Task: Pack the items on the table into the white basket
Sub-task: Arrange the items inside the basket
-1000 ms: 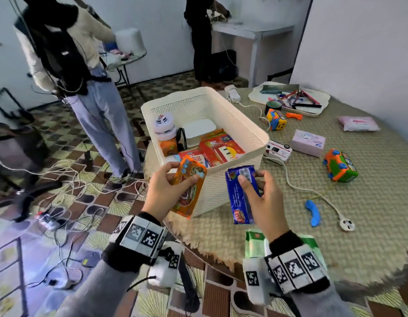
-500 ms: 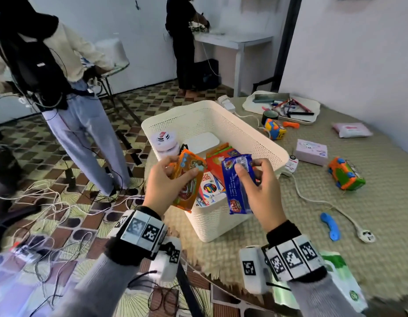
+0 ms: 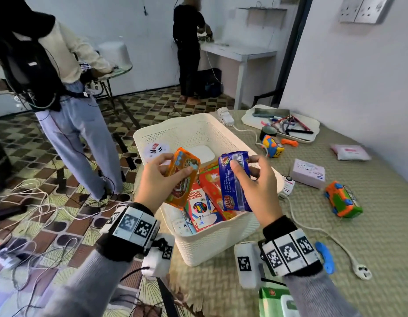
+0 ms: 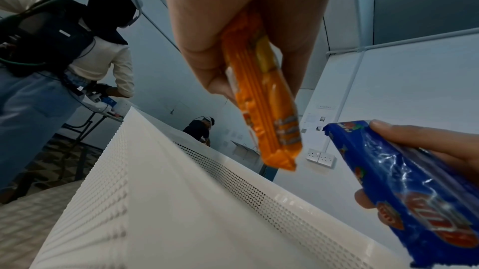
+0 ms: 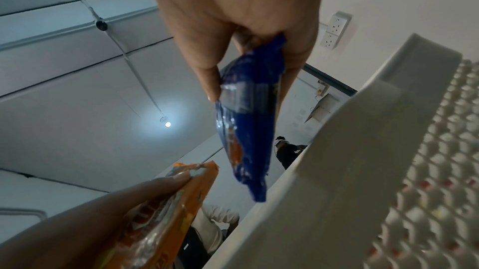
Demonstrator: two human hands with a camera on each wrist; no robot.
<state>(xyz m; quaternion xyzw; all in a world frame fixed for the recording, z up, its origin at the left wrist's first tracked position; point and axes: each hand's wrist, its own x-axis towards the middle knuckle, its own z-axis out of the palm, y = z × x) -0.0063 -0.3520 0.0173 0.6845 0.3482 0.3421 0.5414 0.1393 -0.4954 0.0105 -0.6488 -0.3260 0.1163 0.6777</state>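
My left hand (image 3: 157,179) grips an orange snack packet (image 3: 183,179) between thumb and fingers, held over the near left part of the white basket (image 3: 212,245). Beside it my right hand (image 3: 255,179) pinches a blue biscuit packet (image 3: 232,181) above the basket's near right side. Both packets hang upright above the rim. Inside the basket lie a colour pencil box (image 3: 199,207), red packs, a white flat box (image 3: 202,153) and a round white device (image 3: 156,148). The left wrist view shows the orange packet (image 4: 261,93) and the basket rim (image 4: 207,171); the right wrist view shows the blue packet (image 5: 246,126).
On the woven table (image 3: 335,225) lie a toy truck (image 3: 341,200), a pink box (image 3: 309,172), a blue piece (image 3: 324,257), a white cable with plug (image 3: 361,269), a tissue pack (image 3: 349,152), a tray of pens (image 3: 283,123) and a green pack (image 3: 274,300). Two people stand behind.
Both hands have lifted their packets up and forward, from in front of the basket's near wall to above its opening. The head view has moved closer.
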